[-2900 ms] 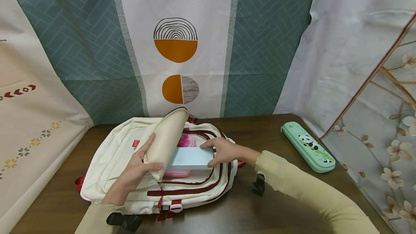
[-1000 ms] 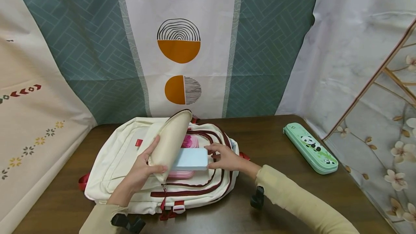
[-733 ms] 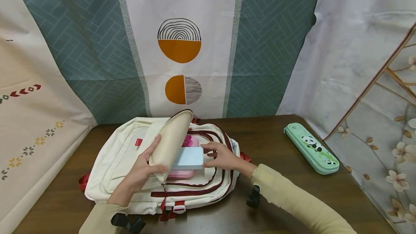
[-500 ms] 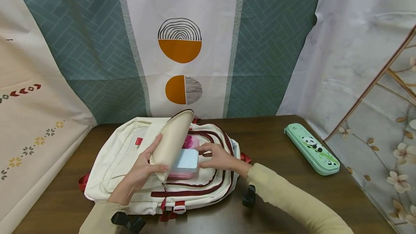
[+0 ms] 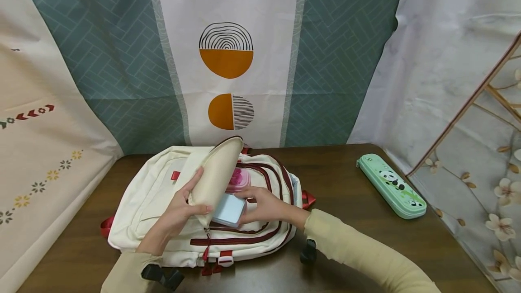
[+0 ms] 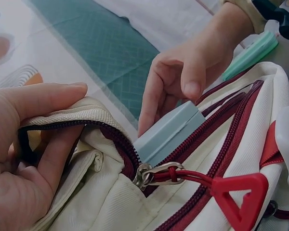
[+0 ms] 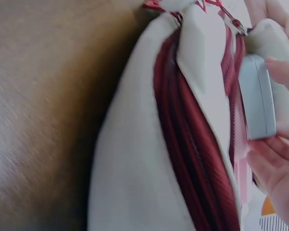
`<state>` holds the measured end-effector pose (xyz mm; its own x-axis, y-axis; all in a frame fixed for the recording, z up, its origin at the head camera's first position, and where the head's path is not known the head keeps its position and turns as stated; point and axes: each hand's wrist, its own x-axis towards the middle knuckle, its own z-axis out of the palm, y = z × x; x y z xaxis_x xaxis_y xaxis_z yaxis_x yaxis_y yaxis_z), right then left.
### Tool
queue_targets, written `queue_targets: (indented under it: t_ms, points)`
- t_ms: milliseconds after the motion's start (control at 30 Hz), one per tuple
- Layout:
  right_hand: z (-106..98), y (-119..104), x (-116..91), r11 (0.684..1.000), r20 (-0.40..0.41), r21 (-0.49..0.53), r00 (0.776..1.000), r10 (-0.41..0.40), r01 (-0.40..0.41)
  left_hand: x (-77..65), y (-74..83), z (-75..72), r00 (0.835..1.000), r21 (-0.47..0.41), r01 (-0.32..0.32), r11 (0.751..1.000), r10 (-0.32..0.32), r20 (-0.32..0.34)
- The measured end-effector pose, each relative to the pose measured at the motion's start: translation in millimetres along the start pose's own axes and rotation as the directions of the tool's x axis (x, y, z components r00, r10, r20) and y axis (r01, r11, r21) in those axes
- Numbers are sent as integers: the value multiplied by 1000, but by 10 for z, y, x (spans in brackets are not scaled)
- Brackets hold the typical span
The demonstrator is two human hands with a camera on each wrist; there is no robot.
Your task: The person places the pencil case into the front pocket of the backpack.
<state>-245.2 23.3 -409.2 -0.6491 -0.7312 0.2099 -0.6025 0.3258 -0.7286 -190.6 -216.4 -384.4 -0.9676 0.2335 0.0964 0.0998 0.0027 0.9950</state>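
Observation:
A white backpack [image 5: 150, 198] with dark red zips lies on the table. My left hand [image 5: 175, 214] grips the cream front flap [image 5: 217, 171] of its pocket and holds it raised. My right hand [image 5: 264, 205] holds a light blue box [image 5: 229, 211] by its outer end, thumb on one side and fingers on the other. The box sits tilted at the pocket opening, its far end hidden behind the flap. Deeper in the pocket shows a pink case [image 5: 239, 179] with a darker pink flower. In the left wrist view, a metal zip pull [image 6: 159, 175] hangs beside the box.
A green panda pencil case [image 5: 390, 185] lies on the brown table [image 5: 325, 171] at the right. Patterned cloths [image 5: 338, 58] hang behind and at both sides. Red straps [image 5: 309, 199] and a white buckle [image 5: 225, 260] stick out from the backpack.
The right hand has moved left and down with the light blue box, which has slid further behind the flap and turned, uncovering more of the pink case. The left hand keeps its hold.

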Motion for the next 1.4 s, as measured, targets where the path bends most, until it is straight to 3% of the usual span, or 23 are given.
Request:
queue_targets:
  t_ms: [267,667,900,1033,1200,1400]
  points:
    - [103,-24,-68,998,-83,-27,995,56,-58,-3,-24,23,1000,2,16,1000,-16,5]
    - [-7,63,133,990,-7,107,996,89,-88,-31,-44,0,999,-24,-12,1000,13,53]
    - [-1,37,175,985,0,123,993,118,-117,-25,-43,27,999,-50,-29,998,31,38]
    - [-39,27,129,988,12,102,993,115,-116,-27,-37,49,999,-4,-31,1000,31,10]
    - [-213,80,-8,994,17,54,995,97,-98,-47,-31,71,999,90,-18,996,21,-35]
    - [-642,178,-254,990,-43,14,989,139,-138,-75,-36,57,998,153,0,988,10,-68]
